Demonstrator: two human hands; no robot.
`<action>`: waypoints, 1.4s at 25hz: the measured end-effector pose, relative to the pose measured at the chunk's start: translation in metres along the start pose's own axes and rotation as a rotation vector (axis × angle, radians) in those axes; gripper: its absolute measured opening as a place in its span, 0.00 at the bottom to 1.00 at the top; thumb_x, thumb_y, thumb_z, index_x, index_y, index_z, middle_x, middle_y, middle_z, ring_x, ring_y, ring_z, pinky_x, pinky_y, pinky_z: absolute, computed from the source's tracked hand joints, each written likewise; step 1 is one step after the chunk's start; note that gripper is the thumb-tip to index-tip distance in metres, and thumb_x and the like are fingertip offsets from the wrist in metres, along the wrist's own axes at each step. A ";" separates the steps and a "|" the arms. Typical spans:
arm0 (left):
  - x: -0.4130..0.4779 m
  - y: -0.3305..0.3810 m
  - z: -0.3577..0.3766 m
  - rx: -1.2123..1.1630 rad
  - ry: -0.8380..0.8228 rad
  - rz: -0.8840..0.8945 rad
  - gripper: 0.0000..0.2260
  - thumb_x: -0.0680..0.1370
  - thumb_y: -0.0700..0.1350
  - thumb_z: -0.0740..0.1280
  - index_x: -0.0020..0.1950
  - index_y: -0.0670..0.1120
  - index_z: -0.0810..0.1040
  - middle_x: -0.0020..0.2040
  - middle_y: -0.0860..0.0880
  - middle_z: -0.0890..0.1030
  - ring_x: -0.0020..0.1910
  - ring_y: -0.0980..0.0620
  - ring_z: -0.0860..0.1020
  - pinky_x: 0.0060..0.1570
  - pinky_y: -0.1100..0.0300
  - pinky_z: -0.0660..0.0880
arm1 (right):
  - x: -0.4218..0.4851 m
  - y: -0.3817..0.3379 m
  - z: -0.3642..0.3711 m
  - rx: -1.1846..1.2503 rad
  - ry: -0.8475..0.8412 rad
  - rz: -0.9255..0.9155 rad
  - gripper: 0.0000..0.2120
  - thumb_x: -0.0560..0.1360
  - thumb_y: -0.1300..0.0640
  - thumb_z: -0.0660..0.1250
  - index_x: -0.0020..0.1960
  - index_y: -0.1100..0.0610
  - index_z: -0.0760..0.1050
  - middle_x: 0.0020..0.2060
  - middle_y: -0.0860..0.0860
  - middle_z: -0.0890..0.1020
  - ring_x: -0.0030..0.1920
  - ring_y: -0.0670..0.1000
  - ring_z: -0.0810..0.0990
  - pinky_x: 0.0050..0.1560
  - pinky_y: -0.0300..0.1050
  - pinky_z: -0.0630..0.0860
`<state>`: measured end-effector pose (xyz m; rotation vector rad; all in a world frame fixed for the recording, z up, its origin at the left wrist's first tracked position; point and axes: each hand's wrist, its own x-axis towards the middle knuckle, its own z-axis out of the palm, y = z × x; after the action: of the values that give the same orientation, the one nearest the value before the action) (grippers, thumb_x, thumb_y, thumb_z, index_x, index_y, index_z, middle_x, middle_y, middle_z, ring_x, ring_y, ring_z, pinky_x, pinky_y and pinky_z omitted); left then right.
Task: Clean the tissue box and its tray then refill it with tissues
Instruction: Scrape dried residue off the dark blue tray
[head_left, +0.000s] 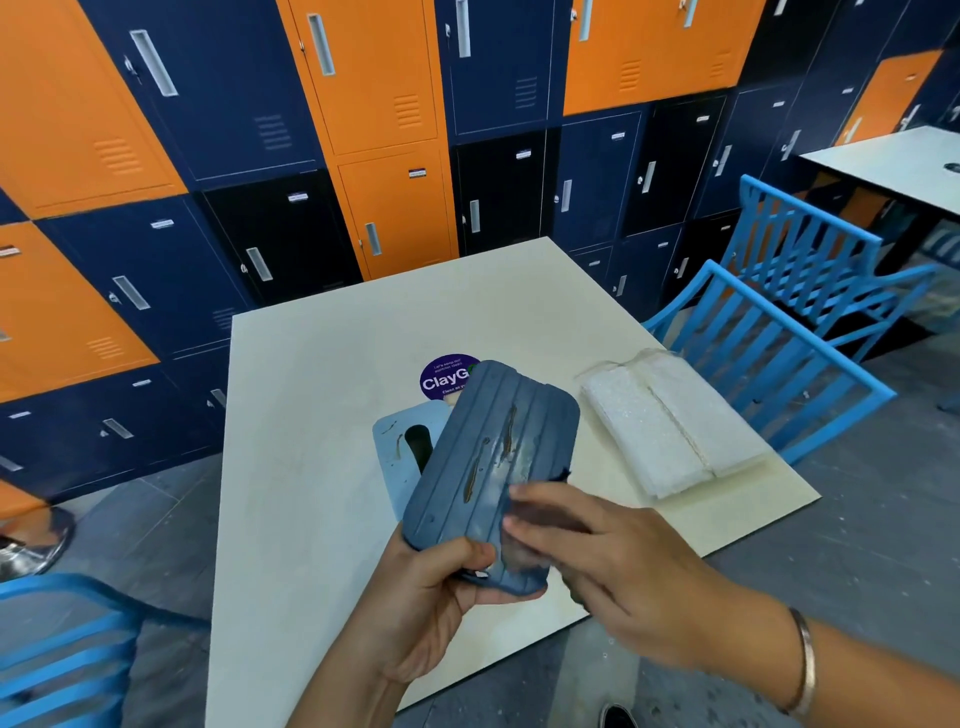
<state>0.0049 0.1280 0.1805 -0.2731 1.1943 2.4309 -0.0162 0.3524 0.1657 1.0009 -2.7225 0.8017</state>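
Observation:
My left hand (431, 608) grips the lower end of a dark blue ribbed tray (493, 441), held tilted above the table. Brown dirt streaks run along its ridges. My right hand (623, 561), motion-blurred, holds a dark cloth (524, 551) against the tray's lower right part. Behind the tray, the light blue tissue box (397, 457) lies on the table, its dark slot facing up and partly hidden. A pack of white tissues (670, 421) lies on the table to the right.
The cream table (322, 415) carries a round purple sticker (444, 376) behind the tray. Blue slatted chairs stand at the right (769, 364) and near left (57, 649). Orange and navy lockers (363, 104) fill the wall behind. A second table (893, 161) is at far right.

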 end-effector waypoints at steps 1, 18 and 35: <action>0.001 0.001 -0.001 -0.001 0.000 0.008 0.29 0.64 0.27 0.67 0.66 0.37 0.75 0.56 0.33 0.83 0.49 0.30 0.84 0.41 0.29 0.80 | -0.001 0.000 0.000 -0.020 -0.004 0.011 0.26 0.77 0.59 0.60 0.73 0.41 0.71 0.74 0.41 0.68 0.53 0.38 0.74 0.41 0.38 0.75; 0.026 0.007 0.003 -0.051 0.048 0.045 0.30 0.65 0.27 0.67 0.68 0.38 0.75 0.60 0.33 0.81 0.56 0.29 0.81 0.45 0.25 0.78 | 0.017 0.027 0.000 0.029 0.026 -0.077 0.27 0.75 0.63 0.61 0.72 0.46 0.74 0.72 0.34 0.72 0.49 0.44 0.76 0.45 0.45 0.80; 0.034 0.030 0.014 -0.064 -0.002 0.049 0.31 0.65 0.25 0.67 0.67 0.39 0.76 0.62 0.33 0.81 0.54 0.28 0.82 0.42 0.29 0.79 | 0.041 0.047 -0.024 0.082 0.170 0.041 0.28 0.76 0.67 0.62 0.71 0.46 0.75 0.71 0.35 0.73 0.57 0.32 0.75 0.52 0.49 0.79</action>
<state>-0.0386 0.1327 0.1984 -0.2631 1.1366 2.5142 -0.0789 0.3716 0.1777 0.8517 -2.5918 0.9656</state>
